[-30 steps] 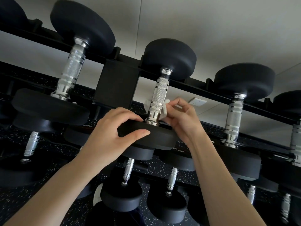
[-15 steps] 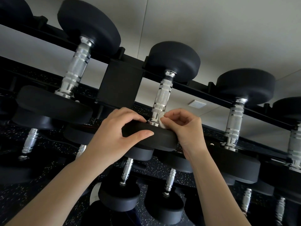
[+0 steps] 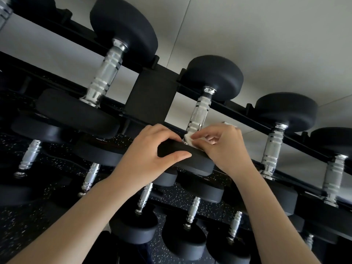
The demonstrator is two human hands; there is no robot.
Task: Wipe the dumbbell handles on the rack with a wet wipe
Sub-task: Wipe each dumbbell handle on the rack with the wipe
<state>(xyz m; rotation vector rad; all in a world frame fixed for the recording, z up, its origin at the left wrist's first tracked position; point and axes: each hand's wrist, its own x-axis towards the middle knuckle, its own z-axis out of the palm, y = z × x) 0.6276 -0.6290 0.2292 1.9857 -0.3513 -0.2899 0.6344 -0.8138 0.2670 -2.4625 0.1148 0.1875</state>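
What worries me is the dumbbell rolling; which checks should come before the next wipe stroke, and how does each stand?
1. Left hand grips the dumbbell's near head: ok.
2. Right hand pinches the wet wipe: ok.
3. Wipe touches the handle at its lower end: ok.
4. Handle above the wipe unobstructed: ok.
5. Wipe moist enough: cannot tell.

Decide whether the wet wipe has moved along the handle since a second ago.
Yes: the wet wipe slid down the handle to the near weight head.
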